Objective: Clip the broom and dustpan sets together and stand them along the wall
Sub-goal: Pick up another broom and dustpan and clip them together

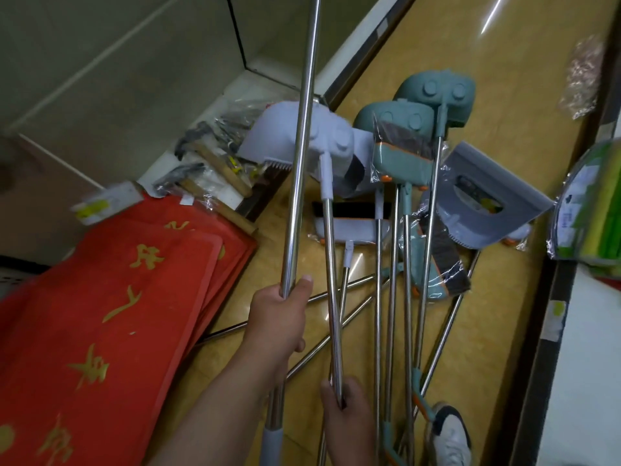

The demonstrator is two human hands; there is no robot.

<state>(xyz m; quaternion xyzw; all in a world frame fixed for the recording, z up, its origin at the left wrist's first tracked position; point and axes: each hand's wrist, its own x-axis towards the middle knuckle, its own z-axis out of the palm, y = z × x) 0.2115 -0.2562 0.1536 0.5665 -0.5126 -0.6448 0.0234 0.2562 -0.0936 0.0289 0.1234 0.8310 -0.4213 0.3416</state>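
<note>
My left hand [280,321] grips a long steel pole [302,129] that runs up past the top of the frame. My right hand [346,408] grips the steel handle [331,280] of a pale lilac dustpan [302,139], which is raised above the floor. Two teal dustpans [396,119] [437,92] and wrapped teal brooms [401,159] stand bunched to the right, their handles leaning toward me. A grey dustpan [490,203] and a white broom head [353,227] lie on the yellow floor, with several loose poles crossing under them.
Red mats with gold characters [100,314] are stacked at the left. Hammers in plastic [208,169] lie on a white ledge below a grey wall panel [134,62]. A shelf edge [551,331] with green packs [594,210] borders the right. My shoe [450,435] is on the floor.
</note>
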